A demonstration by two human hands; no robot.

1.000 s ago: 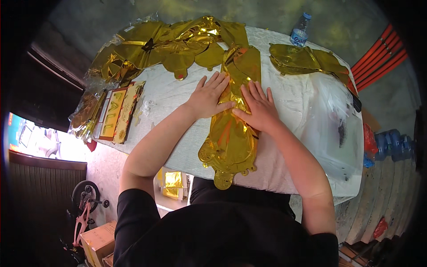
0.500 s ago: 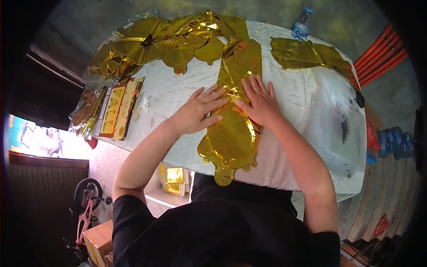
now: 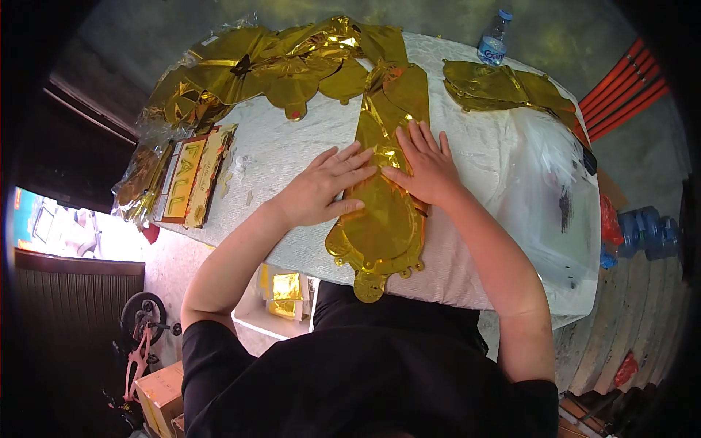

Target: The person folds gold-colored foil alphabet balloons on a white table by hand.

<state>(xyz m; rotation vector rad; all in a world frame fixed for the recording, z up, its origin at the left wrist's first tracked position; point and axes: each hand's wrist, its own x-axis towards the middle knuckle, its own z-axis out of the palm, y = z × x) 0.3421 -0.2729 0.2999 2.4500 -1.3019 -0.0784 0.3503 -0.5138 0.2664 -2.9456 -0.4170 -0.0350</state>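
A flat gold foil balloon (image 3: 381, 223) lies lengthwise before me, its rounded, tabbed end reaching over the table's near edge. My left hand (image 3: 326, 182) rests open on its left side, fingers spread across the foil. My right hand (image 3: 425, 166) lies open and flat along its right side, thumb pointing toward the left fingertips. Neither hand grips anything. Beyond my hands the foil runs up to a heap of more flat gold foil balloons (image 3: 292, 91) along the far left edge. Another folded gold foil piece (image 3: 496, 84) lies at the far right.
A water bottle (image 3: 494, 40) stands at the far edge. Clear plastic bags (image 3: 544, 212) cover the table's right side. Printed packages (image 3: 191, 175) lie at the left. Below are a box with gold packets (image 3: 286, 296), a cardboard box (image 3: 162, 394) and a small pink bike (image 3: 139, 350).
Both hands stay on the foil in nearly the same place. The foil's near end has shifted very slightly away from me.
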